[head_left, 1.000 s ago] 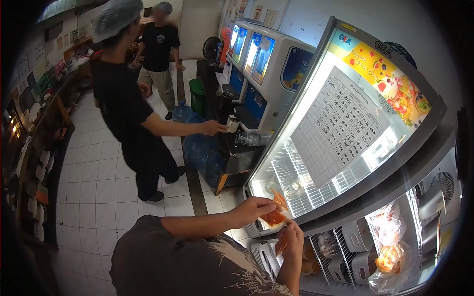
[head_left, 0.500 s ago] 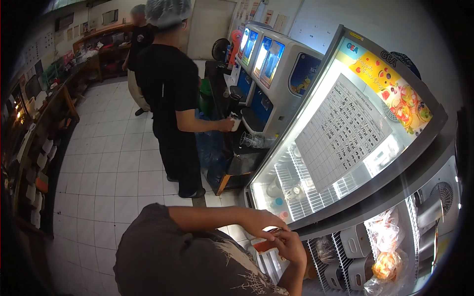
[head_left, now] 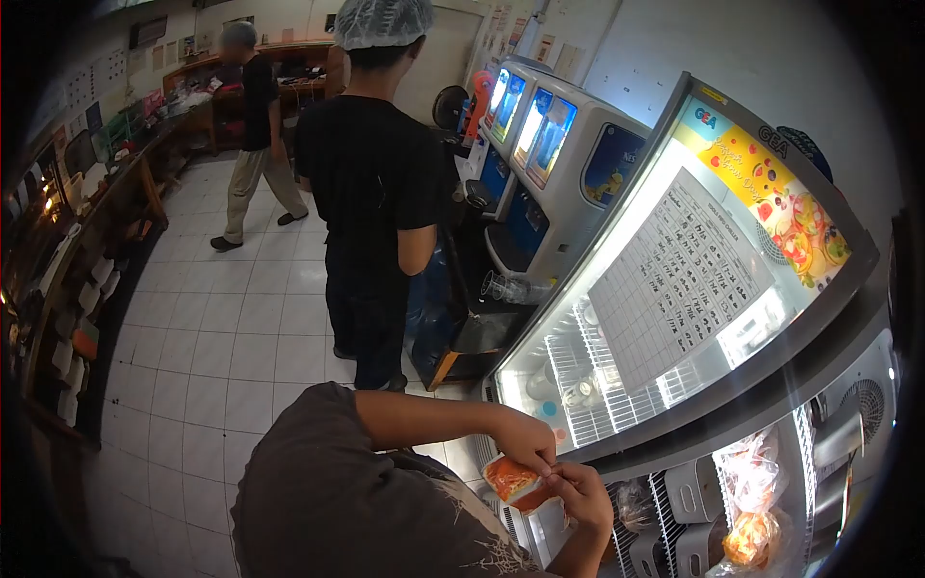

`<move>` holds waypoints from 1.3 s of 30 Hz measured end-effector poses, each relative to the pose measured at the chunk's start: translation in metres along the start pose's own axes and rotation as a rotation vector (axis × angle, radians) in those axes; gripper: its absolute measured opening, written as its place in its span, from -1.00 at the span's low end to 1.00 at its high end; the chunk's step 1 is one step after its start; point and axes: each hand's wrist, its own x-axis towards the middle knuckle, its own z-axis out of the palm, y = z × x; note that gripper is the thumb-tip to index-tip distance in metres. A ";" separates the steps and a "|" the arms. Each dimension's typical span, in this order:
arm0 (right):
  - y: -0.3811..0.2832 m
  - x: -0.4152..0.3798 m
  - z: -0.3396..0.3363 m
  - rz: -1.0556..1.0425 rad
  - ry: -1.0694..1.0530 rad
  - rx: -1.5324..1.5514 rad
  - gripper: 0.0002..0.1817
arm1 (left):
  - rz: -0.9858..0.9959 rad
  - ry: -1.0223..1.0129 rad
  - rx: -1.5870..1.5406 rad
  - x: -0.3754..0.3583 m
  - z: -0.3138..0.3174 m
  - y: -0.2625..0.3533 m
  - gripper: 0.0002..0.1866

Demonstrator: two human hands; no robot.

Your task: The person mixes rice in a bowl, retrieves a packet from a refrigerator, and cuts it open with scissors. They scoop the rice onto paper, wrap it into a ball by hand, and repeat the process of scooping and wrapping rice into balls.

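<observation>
My left hand and my right hand meet in front of my body, fingertips close together. Between them is a small orange-and-white packet; both hands pinch its upper edge, and its contents cannot be made out. Just beyond my hands stands a glass-door chiller, its door swung open and a handwritten chart fixed on the glass. Inside, next to my right hand, white plastic bins and clear bags of orange food sit on wire racks.
A co-worker in black and a hairnet stands ahead by the drink dispensers. Another person is farther back on the tiled floor. Clear cups lie on the counter; a long shelved counter lines the left.
My left hand has shifted, showing more of the packet. The nearer co-worker has turned, and the cup in their hand is out of sight. The farther person has moved left.
</observation>
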 end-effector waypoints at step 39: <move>0.142 -0.290 -0.323 0.214 1.893 -1.164 -0.60 | -0.215 0.700 -1.287 -0.060 0.060 -0.080 -0.70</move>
